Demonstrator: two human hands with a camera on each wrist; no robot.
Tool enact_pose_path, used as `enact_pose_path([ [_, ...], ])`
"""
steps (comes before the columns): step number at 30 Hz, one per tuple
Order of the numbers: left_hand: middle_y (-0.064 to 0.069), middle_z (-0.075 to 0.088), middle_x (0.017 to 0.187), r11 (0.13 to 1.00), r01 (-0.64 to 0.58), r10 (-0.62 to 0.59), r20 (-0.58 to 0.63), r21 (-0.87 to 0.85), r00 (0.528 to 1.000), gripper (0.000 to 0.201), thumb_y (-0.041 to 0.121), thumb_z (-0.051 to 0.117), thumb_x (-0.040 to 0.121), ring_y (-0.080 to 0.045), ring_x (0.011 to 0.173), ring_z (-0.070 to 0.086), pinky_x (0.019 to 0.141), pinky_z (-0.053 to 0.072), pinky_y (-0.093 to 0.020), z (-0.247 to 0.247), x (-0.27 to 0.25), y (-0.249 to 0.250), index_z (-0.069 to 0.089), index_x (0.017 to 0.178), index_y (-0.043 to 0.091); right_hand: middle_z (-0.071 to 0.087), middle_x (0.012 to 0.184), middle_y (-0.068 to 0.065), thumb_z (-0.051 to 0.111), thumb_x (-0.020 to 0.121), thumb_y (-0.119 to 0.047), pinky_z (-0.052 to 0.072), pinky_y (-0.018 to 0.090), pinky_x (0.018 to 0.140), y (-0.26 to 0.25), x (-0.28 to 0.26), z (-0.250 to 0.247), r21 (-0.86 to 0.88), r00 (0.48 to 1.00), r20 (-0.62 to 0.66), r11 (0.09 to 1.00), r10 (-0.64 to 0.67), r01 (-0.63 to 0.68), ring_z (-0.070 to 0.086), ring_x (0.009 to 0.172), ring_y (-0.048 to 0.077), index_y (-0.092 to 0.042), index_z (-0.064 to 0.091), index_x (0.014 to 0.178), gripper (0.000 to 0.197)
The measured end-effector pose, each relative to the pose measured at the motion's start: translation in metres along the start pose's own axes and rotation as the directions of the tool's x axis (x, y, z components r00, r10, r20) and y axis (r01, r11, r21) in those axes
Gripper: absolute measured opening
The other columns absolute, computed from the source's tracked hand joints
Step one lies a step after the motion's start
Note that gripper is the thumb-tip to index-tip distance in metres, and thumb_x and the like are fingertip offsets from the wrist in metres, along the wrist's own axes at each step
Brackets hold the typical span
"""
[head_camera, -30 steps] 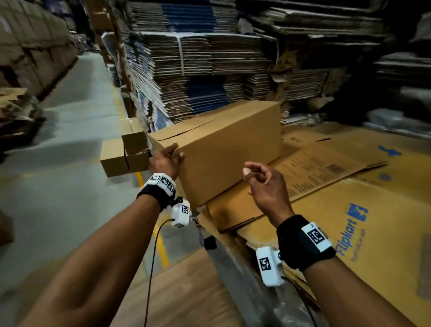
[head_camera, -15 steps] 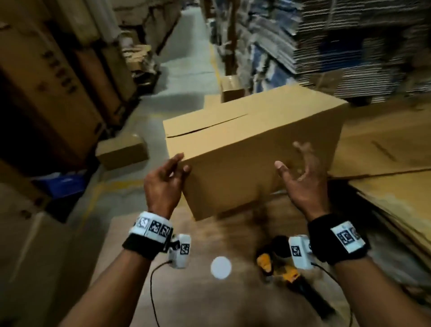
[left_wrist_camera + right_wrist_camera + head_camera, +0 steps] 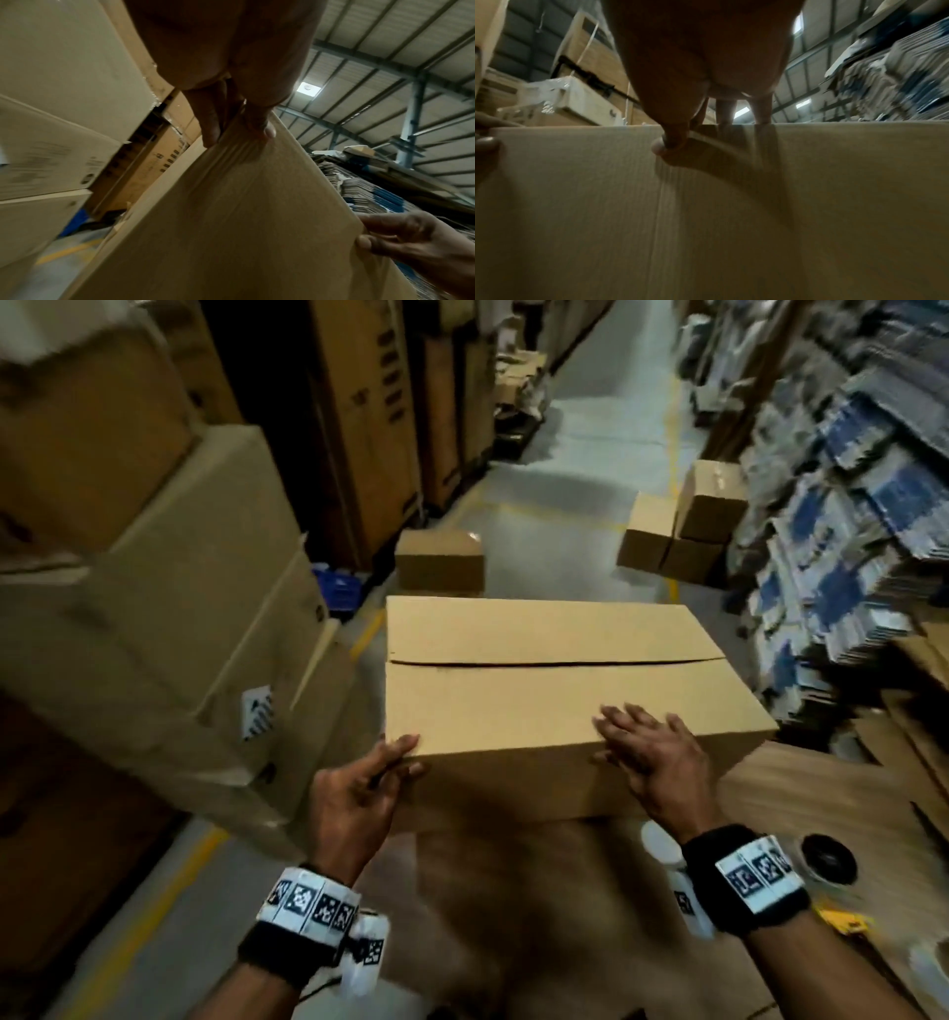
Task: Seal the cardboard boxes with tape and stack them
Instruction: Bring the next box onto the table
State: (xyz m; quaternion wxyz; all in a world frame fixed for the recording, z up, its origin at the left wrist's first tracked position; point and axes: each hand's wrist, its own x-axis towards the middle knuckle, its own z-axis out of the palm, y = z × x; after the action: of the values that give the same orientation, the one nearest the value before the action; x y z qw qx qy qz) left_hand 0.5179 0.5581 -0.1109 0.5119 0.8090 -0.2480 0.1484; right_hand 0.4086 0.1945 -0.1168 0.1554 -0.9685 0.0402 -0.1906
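**Ana:** Right, the cardboard box (image 3: pixel 554 690) is down on the brown work surface (image 3: pixel 801 793), long side facing the person, and both hands are on its near edge.

**Raj:** How's the grip?

**Ana:** The left hand (image 3: pixel 354 801) pinches the near left corner, thumb on top and fingers curled against the side. The right hand (image 3: pixel 652 757) lies flat, fingers straight over the top edge and the thumb against the front face. That one is pressing, not gripping.

**Raj:** So which step is this?

**Ana:** I'd call it positioning, squaring the box up for taping. The top flaps are folded shut, but the centre seam (image 3: pixel 554 664) runs bare from end to end, with no tape that I can see.

**Raj:** And next?

**Ana:** Probably a reach for tape. A dark roll (image 3: pixel 828 857) lies near the right wrist, and something yellow (image 3: pixel 842 922) just beside it, too blurred to name. One hand would need to hold the flaps level while the strip goes along that seam.

**Raj:** Anything inside the box?

**Ana:** Can't tell, it's closed. Small closed cartons (image 3: pixel 683 526) sit piled on the aisle floor (image 3: pixel 565 516), another carton (image 3: pixel 439 559) stands alone behind, and big boxes (image 3: pixel 154 588) are stacked on the left.
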Motion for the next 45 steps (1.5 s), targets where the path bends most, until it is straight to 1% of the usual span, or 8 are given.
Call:
enact_pose_path([
  [9, 0.014, 0.079, 0.109, 0.927, 0.324, -0.312, 0.093, -0.186, 0.946, 0.065, -0.006, 0.076, 0.089, -0.007, 0.099, 0.076, 0.097, 0.06, -0.039, -0.046, -0.069, -0.041, 0.075, 0.116, 0.053, 0.054, 0.146, -0.011, 0.078, 0.089, -0.021, 0.041, 0.054, 0.11, -0.064, -0.038, 0.041, -0.069, 0.996, 0.081, 0.996, -0.048, 0.054, 0.052, 0.139, 0.021, -0.032, 0.062, 0.138, 0.053],
  [12, 0.011, 0.07, 0.133, 0.933, 0.348, -0.353, 0.05, 0.093, 0.934, 0.039, 0.038, 0.084, 0.086, -0.003, 0.121, 0.066, 0.101, 0.058, -0.041, -0.046, -0.079, -0.039, 0.072, 0.122, 0.047, 0.053, 0.149, -0.013, 0.076, 0.092, -0.021, 0.037, 0.051, 0.115, -0.068, -0.047, 0.046, -0.079, 0.989, 0.148, 0.996, -0.032, 0.044, 0.048, 0.143, 0.018, -0.035, 0.06, 0.14, 0.053],
  [19, -0.01, 0.024, 0.171, 0.876, -0.023, -0.136, 0.292, 0.481, 0.947, 0.093, 0.085, 0.03, 0.091, -0.029, 0.159, 0.016, 0.126, 0.023, -0.055, 0.043, -0.038, 0.033, 0.042, 0.159, 0.023, 0.062, 0.144, 0.001, 0.075, 0.094, -0.022, 0.042, 0.048, 0.114, -0.049, -0.058, 0.022, 0.209, 0.995, -0.056, 0.976, 0.08, -0.067, 0.053, 0.139, 0.019, -0.023, 0.07, 0.133, 0.04],
  [24, -0.008, -0.008, 0.175, 0.801, -0.206, -0.236, 0.612, 0.562, 0.755, 0.12, 0.091, -0.022, 0.074, -0.024, 0.159, -0.017, 0.128, -0.002, -0.058, 0.169, -0.006, 0.087, 0.006, 0.167, 0.021, 0.071, 0.127, 0.002, 0.077, 0.091, -0.015, 0.053, 0.038, 0.101, 0.05, -0.104, -0.021, 0.392, 0.767, -0.303, 0.808, 0.566, -0.441, 0.069, 0.113, 0.022, -0.014, 0.072, 0.127, 0.036],
  [28, -0.011, 0.005, 0.175, 0.769, -0.216, -0.277, 0.619, 0.601, 0.735, 0.119, 0.093, -0.01, 0.078, -0.025, 0.161, -0.006, 0.127, -0.002, -0.06, 0.233, 0.017, 0.099, 0.013, 0.166, 0.017, 0.07, 0.129, 0.013, 0.08, 0.086, -0.017, 0.05, 0.043, 0.104, 0.145, -0.185, -0.038, 0.339, 0.483, -0.073, 0.477, 0.873, -0.811, 0.066, 0.12, 0.032, -0.014, 0.062, 0.138, 0.056],
  [32, -0.01, 0.006, 0.175, 0.744, -0.227, -0.318, 0.632, 0.628, 0.706, 0.119, 0.097, -0.003, 0.079, -0.024, 0.162, -0.004, 0.126, -0.003, -0.061, 0.267, 0.033, 0.105, 0.012, 0.166, 0.017, 0.062, 0.135, 0.029, 0.086, 0.08, -0.017, 0.047, 0.047, 0.099, 0.186, -0.241, -0.04, 0.064, 0.357, 0.167, 0.352, 0.919, -0.934, 0.058, 0.126, 0.045, 0.001, 0.049, 0.145, 0.077],
  [39, -0.009, -0.008, 0.175, 0.724, -0.214, -0.387, 0.642, 0.656, 0.662, 0.123, 0.099, -0.003, 0.076, -0.023, 0.161, -0.01, 0.125, -0.003, -0.064, 0.28, 0.029, 0.109, 0.005, 0.167, 0.018, 0.074, 0.111, 0.017, 0.073, 0.08, -0.031, 0.051, 0.037, 0.078, 0.235, -0.266, -0.017, -0.163, 0.271, 0.398, 0.358, 0.876, -0.919, 0.068, 0.105, 0.038, -0.018, 0.069, 0.105, 0.028],
  [45, -0.007, -0.012, 0.174, 0.722, -0.243, -0.377, 0.662, 0.648, 0.648, 0.127, 0.105, 0.003, 0.071, -0.023, 0.161, -0.01, 0.126, -0.002, -0.062, 0.279, 0.022, 0.112, 0.001, 0.167, 0.02, 0.076, 0.089, 0.005, 0.089, 0.074, -0.031, 0.054, 0.034, 0.064, 0.239, -0.268, -0.028, 0.129, 0.306, 0.377, 0.278, 0.874, -0.952, 0.07, 0.08, 0.026, -0.021, 0.071, 0.088, 0.025],
])
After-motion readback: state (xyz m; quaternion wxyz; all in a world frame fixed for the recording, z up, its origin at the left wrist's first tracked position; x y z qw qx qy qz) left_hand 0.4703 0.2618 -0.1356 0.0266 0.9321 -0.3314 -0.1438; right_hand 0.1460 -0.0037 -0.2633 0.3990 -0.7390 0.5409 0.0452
